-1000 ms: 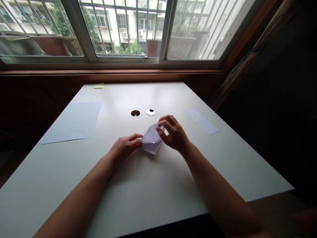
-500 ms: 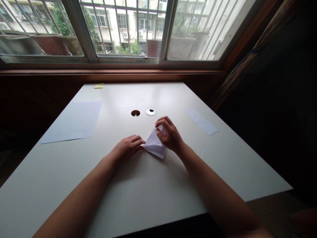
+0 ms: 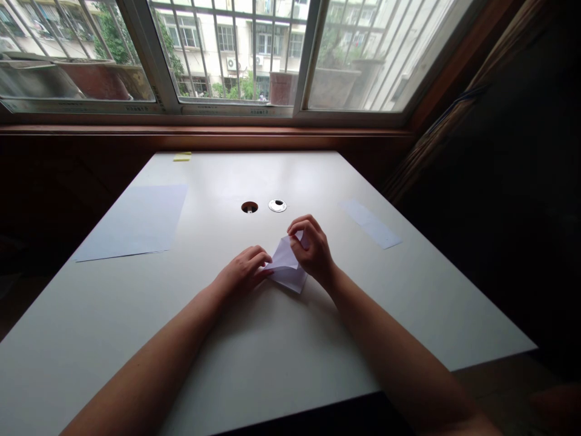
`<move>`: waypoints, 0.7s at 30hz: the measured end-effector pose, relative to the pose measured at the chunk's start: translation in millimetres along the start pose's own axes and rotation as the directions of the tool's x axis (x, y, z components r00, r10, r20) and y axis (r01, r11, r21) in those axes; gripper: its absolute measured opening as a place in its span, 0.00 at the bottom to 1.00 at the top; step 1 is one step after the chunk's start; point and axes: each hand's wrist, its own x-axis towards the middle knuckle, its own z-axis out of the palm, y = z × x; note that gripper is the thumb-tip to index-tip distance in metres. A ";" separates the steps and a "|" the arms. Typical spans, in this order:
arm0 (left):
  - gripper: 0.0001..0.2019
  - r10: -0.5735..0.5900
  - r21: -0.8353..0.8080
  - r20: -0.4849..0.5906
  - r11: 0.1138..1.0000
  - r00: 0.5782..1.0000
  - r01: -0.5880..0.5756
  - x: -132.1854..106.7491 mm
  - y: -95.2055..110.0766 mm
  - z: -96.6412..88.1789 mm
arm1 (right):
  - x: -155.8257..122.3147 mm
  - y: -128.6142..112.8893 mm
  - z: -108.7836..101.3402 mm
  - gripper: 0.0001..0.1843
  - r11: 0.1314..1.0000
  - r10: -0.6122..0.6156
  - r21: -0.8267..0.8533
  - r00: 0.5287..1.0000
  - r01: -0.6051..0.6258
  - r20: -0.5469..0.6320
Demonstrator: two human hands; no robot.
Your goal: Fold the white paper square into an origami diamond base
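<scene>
Item, middle of the white tabletop (image 3: 272, 351): small folded white paper (image 3: 287, 274), its left corner pinned flat by the curled fingertips of our left hand (image 3: 244, 270) so it cannot slide, its far flap lifted in the closed thumb-and-finger pinch of our right hand (image 3: 314, 249), seemingly to shape a crease

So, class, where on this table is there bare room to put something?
Bare: the table right of the right hand, nearer than the paper strip; also between the large sheet and left hand. Crowded: around the folded paper.
</scene>
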 end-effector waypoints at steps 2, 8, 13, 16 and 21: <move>0.07 -0.028 -0.044 -0.006 0.999 1.000 0.027 -0.5 -1.4 -0.1 | -0.3 -1.2 -0.3 0.13 1.000 0.004 0.011 1.000 -0.004 -0.025; 0.08 -0.040 -0.070 0.040 0.997 0.998 0.043 -0.8 -3.9 0.1 | 0.0 -1.7 -4.4 0.12 1.000 0.031 0.009 0.997 -0.030 -0.073; 0.08 -0.027 0.002 0.080 1.000 0.996 0.027 -0.2 -1.8 -3.5 | 0.9 2.9 -9.4 0.13 0.998 0.057 0.012 0.993 -0.056 -0.100; 0.09 -0.009 0.060 0.087 0.998 0.996 0.003 0.3 -1.7 -6.5 | 1.6 6.4 -12.9 0.13 0.998 0.067 0.027 0.990 -0.064 -0.126; 0.10 -0.008 0.120 0.050 0.993 0.999 0.002 -0.2 -5.9 -6.8 | 2.6 10.5 -18.5 0.11 0.995 0.095 0.047 0.989 -0.090 -0.118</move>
